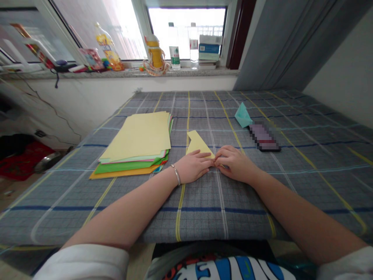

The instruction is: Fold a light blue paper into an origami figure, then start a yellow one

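Observation:
A folded piece of yellow paper (200, 143) lies on the plaid cloth in front of me, with a pointed shape toward the top. Flat across its lower part rests my left hand (194, 166), fingers stretched out to the right and a silver bracelet on the wrist. My right hand (230, 162) has its fingers bent and pinched together at the paper's right corner, touching the left fingertips. The lower edge of the paper is hidden under both hands.
A stack of coloured paper (140, 134), yellow on top, lies to the left. A folded turquoise paper piece (243, 116) and a phone (264, 137) are at the right. Bottles and boxes line the windowsill (186, 72) behind the plaid-covered surface (163, 221).

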The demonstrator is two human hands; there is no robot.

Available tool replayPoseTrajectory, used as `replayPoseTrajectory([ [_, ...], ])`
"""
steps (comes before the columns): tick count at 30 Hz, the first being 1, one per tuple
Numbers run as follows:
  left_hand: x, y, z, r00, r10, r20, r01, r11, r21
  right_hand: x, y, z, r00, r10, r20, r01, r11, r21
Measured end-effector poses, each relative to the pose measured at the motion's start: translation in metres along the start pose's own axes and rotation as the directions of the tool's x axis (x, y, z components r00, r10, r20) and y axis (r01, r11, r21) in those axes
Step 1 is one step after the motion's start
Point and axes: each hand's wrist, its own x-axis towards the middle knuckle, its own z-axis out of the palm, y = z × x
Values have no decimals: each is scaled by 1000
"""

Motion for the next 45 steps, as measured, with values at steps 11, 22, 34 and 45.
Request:
replayPoseTrajectory([
  [11,3,3,-4,997,68,-24,-67,996,60,1,-3,-5,990,35,137,-38,999,18],
  [22,6,3,-7,996,88,-36,-83,990,113,-1,-5,-14,970,103,219,-92,994,-62],
  [34,1,-3,-9,996,88,10,-89,993,84,-5,-5,-20,966,103,239,-89,994,-70],
  [45,2,-6,-11,994,100,35,-102,992,71,-8,-1,-25,956,116,268,-104,993,-61],
])
